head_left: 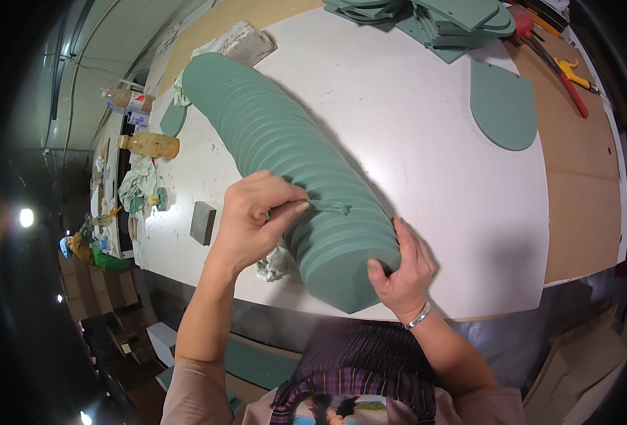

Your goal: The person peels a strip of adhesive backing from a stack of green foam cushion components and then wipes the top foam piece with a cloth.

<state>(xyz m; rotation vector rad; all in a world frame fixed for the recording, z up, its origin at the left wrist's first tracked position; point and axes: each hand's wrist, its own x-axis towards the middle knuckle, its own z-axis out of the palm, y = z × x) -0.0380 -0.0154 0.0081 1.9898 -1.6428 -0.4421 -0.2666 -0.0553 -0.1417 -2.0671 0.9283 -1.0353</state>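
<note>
A long row of overlapping green panels with rounded ends [278, 134] lies across the white table, its near end coming to a blunt point. My left hand [257, 216] pinches a thin greenish strip-like thing [327, 207] between thumb and fingers. Its ragged end touches the panels; its exact kind cannot be made out. At the near right end of the row is my right hand [407, 273], thumb on the top panel and fingers along the side edge. A grey block [202, 222] and a crumpled whitish cloth [275, 265] lie left of the row.
Loose green panels [462, 25] are heaped at the far edge, and a single panel [503, 106] lies at the right. Red-handled pliers [574, 92] rest on cardboard [582, 184]. A bottle [150, 146] and rags [138, 184] are at the left. Someone in green [108, 261] is farther off.
</note>
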